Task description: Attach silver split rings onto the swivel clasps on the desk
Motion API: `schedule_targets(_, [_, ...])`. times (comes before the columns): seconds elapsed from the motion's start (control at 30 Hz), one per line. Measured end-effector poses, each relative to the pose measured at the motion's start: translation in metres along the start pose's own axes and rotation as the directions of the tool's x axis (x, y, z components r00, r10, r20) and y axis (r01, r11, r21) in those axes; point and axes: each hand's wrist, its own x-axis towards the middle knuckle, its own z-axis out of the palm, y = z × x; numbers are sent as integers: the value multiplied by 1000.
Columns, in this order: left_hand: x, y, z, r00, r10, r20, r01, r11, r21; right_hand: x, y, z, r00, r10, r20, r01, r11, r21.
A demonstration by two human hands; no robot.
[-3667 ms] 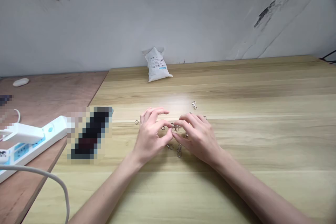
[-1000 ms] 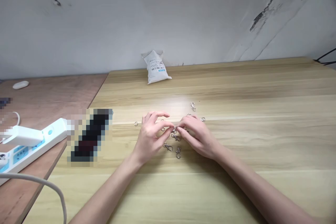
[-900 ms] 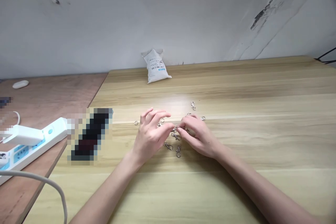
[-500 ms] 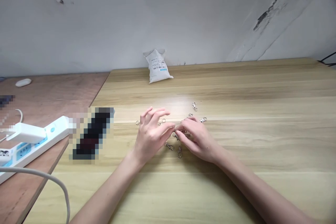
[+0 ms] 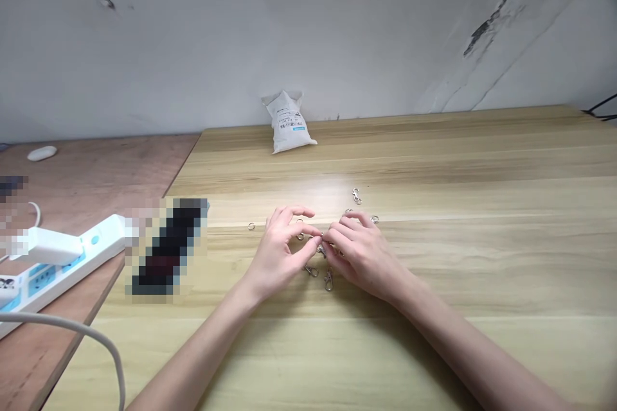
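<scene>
Head view: at frame centre, the left hand (image 5: 276, 252), fingers curled, and the right hand (image 5: 364, 258), fingers closed, meet, both pinching a small swivel clasp (image 5: 321, 246) between their fingertips. Split rings (image 5: 251, 227) lie on the light wooden table (image 5: 434, 160) left of the hands. Further swivel clasps (image 5: 328, 280) lie just below the hands, and another (image 5: 356, 196) lies beyond them, to the right.
</scene>
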Motion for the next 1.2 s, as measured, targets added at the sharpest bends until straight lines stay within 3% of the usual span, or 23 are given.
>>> schedule_targets(0.23, [-1,0,-1,998,70,0,-70,991,113,0,0,2,999,-23,41,25,998,-54])
schedule_targets(0.4, [-2,3,1,974,219,-58,-193,936,293,1,-3,-2,991,118,61,-128,968,215])
schedule_targets(0.5, [-1,6,3,906,405,-121,-311,833,457,2,-5,-7,944,297,142,-329,830,450])
schedule_targets(0.6, [0,9,4,830,540,-141,-366,716,594,4,-5,-10,850,435,296,-511,551,659])
schedule_targets(0.67, [1,10,4,813,567,-134,-374,684,627,6,-4,-11,807,452,381,-559,375,739])
schedule_targets(0.73, [0,10,3,831,536,-146,-357,716,600,7,-2,-12,780,474,407,-581,310,752])
schedule_targets(0.8, [-1,8,1,882,437,-176,-292,800,524,6,0,-13,773,529,350,-584,378,719])
schedule_targets(0.87, [-1,5,0,936,293,-196,-186,882,433,5,3,-13,819,543,186,-524,577,626])
schedule_targets(0.93, [-2,4,-1,966,173,-193,-96,930,354,2,4,-11,909,418,-2,-375,818,436])
schedule_targets(1.0, [-2,3,-1,980,82,-183,-29,961,277,1,2,-6,970,226,-92,-203,958,204])
schedule_targets(1.07, [-2,4,-1,987,10,-159,22,980,197,0,-1,-2,987,110,-116,-108,994,21])
schedule_targets(1.2, [-1,5,0,992,-78,-97,85,994,65,2,-6,1,985,15,-170,-48,981,-189])
